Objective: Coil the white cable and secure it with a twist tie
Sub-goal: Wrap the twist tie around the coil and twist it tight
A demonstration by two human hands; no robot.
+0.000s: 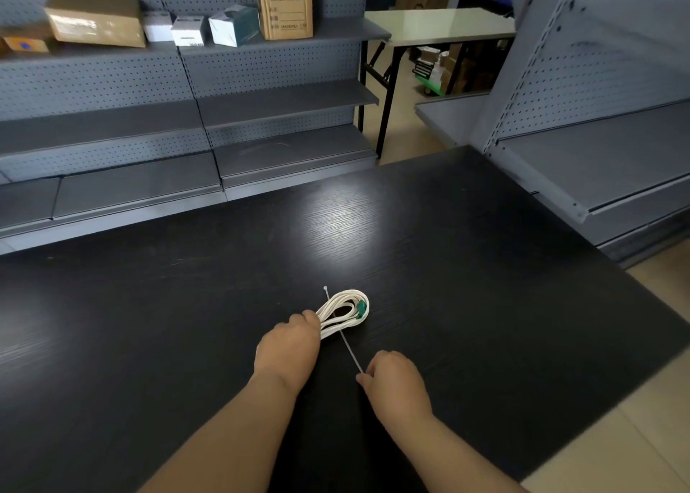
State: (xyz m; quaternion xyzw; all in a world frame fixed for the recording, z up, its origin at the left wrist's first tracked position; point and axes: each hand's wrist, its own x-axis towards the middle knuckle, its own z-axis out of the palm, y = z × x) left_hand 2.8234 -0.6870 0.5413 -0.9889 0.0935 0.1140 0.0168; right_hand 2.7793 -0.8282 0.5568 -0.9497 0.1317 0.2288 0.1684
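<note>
White cable (343, 311), looped into a flat oval bundle, lies on the black table (485, 268) at lower centre of the frame, with a green plug (361, 308) on its far right curve; the left hand (289, 347) has its grip clenched round the near-left end of the bundle, pinning the loops together; the right hand (395, 380), lower right of it, pinches the near tip of the twist tie (349, 350), a thin pale strip running up and left across the bundle to a free end just beyond it; whether it passes over or under the loops I cannot tell. To my eye the coiling is done and the tying is in hand; done well, the left hand squeezes every loop so none springs out, while the right brings its end round the narrow waist beside the left fingers, meets the far end and twists snug; the tie looks thin, so a firm pinch matters.
</note>
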